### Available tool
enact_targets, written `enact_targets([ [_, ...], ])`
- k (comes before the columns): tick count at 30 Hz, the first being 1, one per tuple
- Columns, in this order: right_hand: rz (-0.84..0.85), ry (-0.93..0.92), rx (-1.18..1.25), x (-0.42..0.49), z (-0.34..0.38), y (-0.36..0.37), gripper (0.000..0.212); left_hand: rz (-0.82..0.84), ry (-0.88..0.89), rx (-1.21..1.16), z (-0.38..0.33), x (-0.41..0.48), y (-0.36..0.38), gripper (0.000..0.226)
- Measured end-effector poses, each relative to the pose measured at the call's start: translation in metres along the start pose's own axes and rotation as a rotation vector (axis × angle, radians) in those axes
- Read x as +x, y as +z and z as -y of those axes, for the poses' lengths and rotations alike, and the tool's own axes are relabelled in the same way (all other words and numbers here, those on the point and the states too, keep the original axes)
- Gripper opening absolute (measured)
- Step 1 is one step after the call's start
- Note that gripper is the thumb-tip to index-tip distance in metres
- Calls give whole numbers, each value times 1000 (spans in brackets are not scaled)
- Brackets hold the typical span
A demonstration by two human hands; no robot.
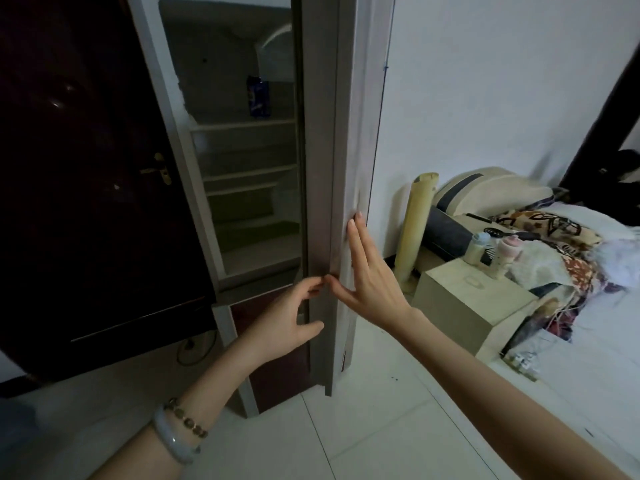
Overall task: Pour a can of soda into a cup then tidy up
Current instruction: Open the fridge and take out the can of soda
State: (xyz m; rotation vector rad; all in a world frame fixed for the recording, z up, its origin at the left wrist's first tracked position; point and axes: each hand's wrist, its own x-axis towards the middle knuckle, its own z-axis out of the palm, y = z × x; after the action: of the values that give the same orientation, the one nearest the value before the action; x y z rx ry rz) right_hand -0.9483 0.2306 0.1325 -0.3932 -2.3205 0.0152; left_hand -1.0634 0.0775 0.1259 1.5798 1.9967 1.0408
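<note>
Grey fridge door (322, 168): L hand (287, 317) + R hand (370, 285) on edge.

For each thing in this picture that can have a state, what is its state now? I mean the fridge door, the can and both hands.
fridge door: open.
can: upright on a fridge shelf; whether it is opened cannot be told.
left hand: fingers curled, holds the door's edge.
right hand: fingers straight, flat against the door.

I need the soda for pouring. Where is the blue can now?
In the head view, the blue can stands upright on the top shelf inside the open fridge, upper left of centre, left of its door.
</note>
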Motion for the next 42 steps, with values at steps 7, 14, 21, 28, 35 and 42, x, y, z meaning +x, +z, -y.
enact_targets([
  [7,-86,-18,-52,-38,-43,-42,91,-72,86,-4,-32,9,32,61],
  [14,-244,-78,-414,-76,-92,-76,96,-174,240,153,-61,37,51,63],
  [21,-120,-167,-734,-102,-143,-107,78,-304,354,362,-81,84,65,77],
  [28,64,-129,-859,-117,-191,-125,69,-314,435,579,-95,150,79,82],
  [35,106,-9,-893,-126,-238,-139,66,-228,530,634,-110,209,102,80],
  [42,150,191,-910,-125,-275,-144,75,-205,652,640,-122,252,131,82],
])
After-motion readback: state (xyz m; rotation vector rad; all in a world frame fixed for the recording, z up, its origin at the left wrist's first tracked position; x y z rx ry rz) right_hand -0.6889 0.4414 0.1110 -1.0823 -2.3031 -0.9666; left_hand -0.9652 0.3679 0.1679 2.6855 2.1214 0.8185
